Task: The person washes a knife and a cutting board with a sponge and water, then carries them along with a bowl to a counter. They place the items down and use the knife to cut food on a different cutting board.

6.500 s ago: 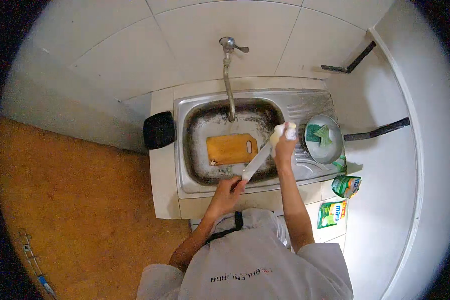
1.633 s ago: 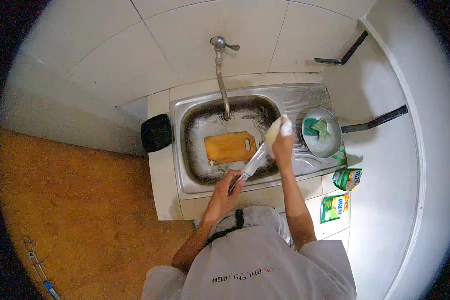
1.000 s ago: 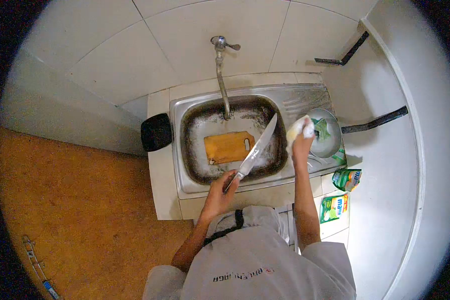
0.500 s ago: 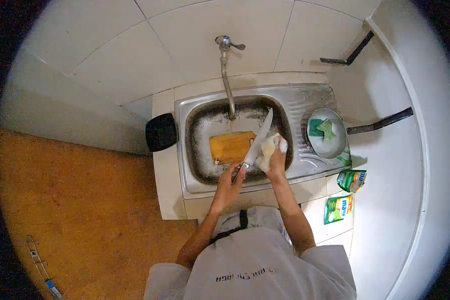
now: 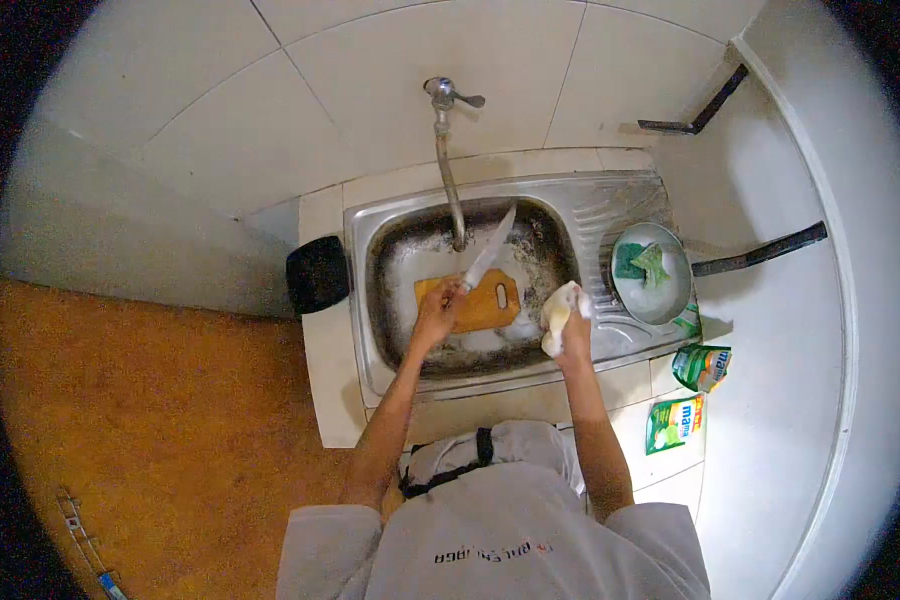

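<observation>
Steel sink [image 5: 359,330] by tiled wall [image 5: 430,38], bowl [image 5: 660,298] on drainboard [image 5: 595,205], faucet [image 5: 445,145] close to the knife [image 5: 490,248] I've clamped in my left hand [image 5: 436,314] over the cutting board [image 5: 485,310], right hand [image 5: 576,330] gripping sudsy scrubber [image 5: 558,317].

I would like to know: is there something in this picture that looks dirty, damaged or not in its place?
Yes, one thing: the sink basin has dark, patchy marks along its walls, which look odd beside the lighter grey drainboard. Whether this is grime or wear, I cannot tell. Otherwise nothing stands out.
</observation>
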Demonstrator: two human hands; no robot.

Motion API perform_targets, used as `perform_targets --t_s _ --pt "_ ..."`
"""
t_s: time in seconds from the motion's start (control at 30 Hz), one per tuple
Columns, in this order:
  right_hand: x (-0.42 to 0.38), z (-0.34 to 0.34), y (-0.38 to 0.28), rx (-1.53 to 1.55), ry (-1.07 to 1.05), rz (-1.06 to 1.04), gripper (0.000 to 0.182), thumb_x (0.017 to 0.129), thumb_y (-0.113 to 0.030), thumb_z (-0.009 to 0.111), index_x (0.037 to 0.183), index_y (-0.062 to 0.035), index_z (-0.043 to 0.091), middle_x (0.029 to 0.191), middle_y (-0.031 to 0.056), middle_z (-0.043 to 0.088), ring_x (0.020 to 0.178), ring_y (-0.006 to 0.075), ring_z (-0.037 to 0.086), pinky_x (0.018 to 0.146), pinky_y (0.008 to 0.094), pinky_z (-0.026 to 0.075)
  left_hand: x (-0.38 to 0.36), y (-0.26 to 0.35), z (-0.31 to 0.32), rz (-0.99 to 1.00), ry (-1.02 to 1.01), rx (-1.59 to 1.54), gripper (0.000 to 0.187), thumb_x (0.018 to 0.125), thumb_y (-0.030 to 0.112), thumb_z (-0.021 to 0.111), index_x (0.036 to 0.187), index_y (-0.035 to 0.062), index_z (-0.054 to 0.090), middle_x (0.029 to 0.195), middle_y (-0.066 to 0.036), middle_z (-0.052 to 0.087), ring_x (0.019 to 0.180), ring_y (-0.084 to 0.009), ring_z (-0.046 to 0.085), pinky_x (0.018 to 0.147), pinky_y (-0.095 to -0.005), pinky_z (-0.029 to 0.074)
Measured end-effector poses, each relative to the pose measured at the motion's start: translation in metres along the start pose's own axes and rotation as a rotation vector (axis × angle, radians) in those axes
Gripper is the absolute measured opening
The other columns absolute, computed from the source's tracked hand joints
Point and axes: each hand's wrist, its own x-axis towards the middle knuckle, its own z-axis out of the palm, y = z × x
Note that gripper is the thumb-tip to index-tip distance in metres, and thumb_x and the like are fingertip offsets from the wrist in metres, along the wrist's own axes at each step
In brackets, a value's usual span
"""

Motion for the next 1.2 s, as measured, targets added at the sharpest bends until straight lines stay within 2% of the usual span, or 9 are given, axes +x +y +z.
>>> perform_targets --t_s 0.3,0.4,0.5,0.7,0.8,0.9,1.03,1.13,1.2 --pt "0.007 -0.010 0.006 -0.119 0.044 0.086 0.039 0.091 -0.035 0.042 0.122 -0.0109 0.043 0.097 0.0085 0.053 0.081 0.0169 0.053 0.066 0.0302 0.046 0.061 -0.025 0.002 -0.104 -0.193 -0.133 0.034 0.089 0.030 0.051 0.110 0.0036 0.047 0.070 -0.003 0.054 0.056 -0.0088 0.047 0.050 -0.0255 0.040" --pt "-0.003 -0.006 -0.004 -0.138 0.046 0.076 0.037 0.092 -0.033 0.042 0.122 -0.0118 0.043 0.100 0.0092 0.054 0.082 0.0166 0.053 0.066 0.0294 0.047 0.083 -0.114 0.029 0.005 -0.231 -0.296 0.034 0.089 0.031 0.051 0.108 0.0035 0.047 0.069 -0.003 0.053 0.056 -0.0086 0.047 0.049 -0.0247 0.040" --pt "-0.004 -0.004 -0.005 -0.146 0.075 0.142 0.036 0.092 -0.031 0.042 0.123 -0.0128 0.043 0.102 0.0095 0.054 0.081 0.0161 0.054 0.065 0.0282 0.047 0.080 -0.025 0.006 -0.237 -0.244 -0.144 0.034 0.088 0.032 0.051 0.106 0.0026 0.049 0.071 -0.007 0.056 0.059 -0.0140 0.051 0.053 -0.0290 0.043" --pt "0.000 -0.005 0.004 -0.080 0.060 0.104 0.039 0.092 -0.035 0.043 0.123 -0.0133 0.042 0.098 0.0091 0.054 0.075 0.0157 0.054 0.059 0.0279 0.048 0.080 -0.027 0.010 -0.101 -0.061 0.304 0.041 0.089 0.039 0.046 0.099 -0.0005 0.054 0.076 -0.018 0.060 0.066 -0.0275 0.056 0.066 -0.0394 0.042" --pt "0.006 -0.011 0.014 -0.071 0.035 0.120 0.041 0.091 -0.037 0.042 0.124 -0.0132 0.041 0.097 0.0094 0.055 0.072 0.0172 0.056 0.054 0.0296 0.049 0.070 -0.028 0.005 0.030 -0.065 0.124 0.041 0.088 0.037 0.045 0.086 -0.0021 0.057 0.072 -0.018 0.059 0.066 -0.0279 0.056 0.065 -0.0395 0.041" --pt "0.013 -0.018 0.030 -0.050 -0.025 0.080 0.042 0.091 -0.038 0.042 0.125 -0.0127 0.039 0.096 0.0102 0.055 0.071 0.0189 0.057 0.050 0.0316 0.049 0.061 0.005 -0.007 -0.051 -0.046 0.238 0.039 0.088 0.032 0.046 0.076 -0.0037 0.056 0.071 -0.019 0.058 0.065 -0.0282 0.056 0.063 -0.0395 0.041" --pt "0.014 -0.019 0.033 -0.105 0.026 0.133 0.042 0.091 -0.038 0.041 0.123 -0.0106 0.040 0.095 0.0102 0.055 0.071 0.0188 0.058 0.051 0.0316 0.050 0.055 0.005 -0.013 -0.072 -0.079 0.235 0.037 0.088 0.030 0.046 0.077 -0.0040 0.054 0.066 -0.019 0.056 0.062 -0.0271 0.054 0.062 -0.0399 0.041" --pt "0.010 -0.014 0.030 -0.088 0.067 0.130 0.044 0.091 -0.040 0.042 0.122 -0.0091 0.040 0.093 0.0091 0.056 0.070 0.0174 0.058 0.052 0.0292 0.049 0.052 0.005 -0.015 0.140 0.057 0.114 0.036 0.089 0.029 0.044 0.076 -0.0032 0.054 0.061 -0.016 0.054 0.056 -0.0239 0.053 0.057 -0.0381 0.041" --pt "0.012 -0.016 0.033 -0.086 0.036 0.123 0.046 0.090 -0.041 0.043 0.122 -0.0085 0.040 0.093 0.0086 0.056 0.071 0.0171 0.057 0.053 0.0288 0.048 0.052 0.009 -0.021 -0.198 -0.137 0.057 0.036 0.089 0.029 0.043 0.076 -0.0024 0.055 0.058 -0.013 0.053 0.052 -0.0222 0.053 0.053 -0.0358 0.040"
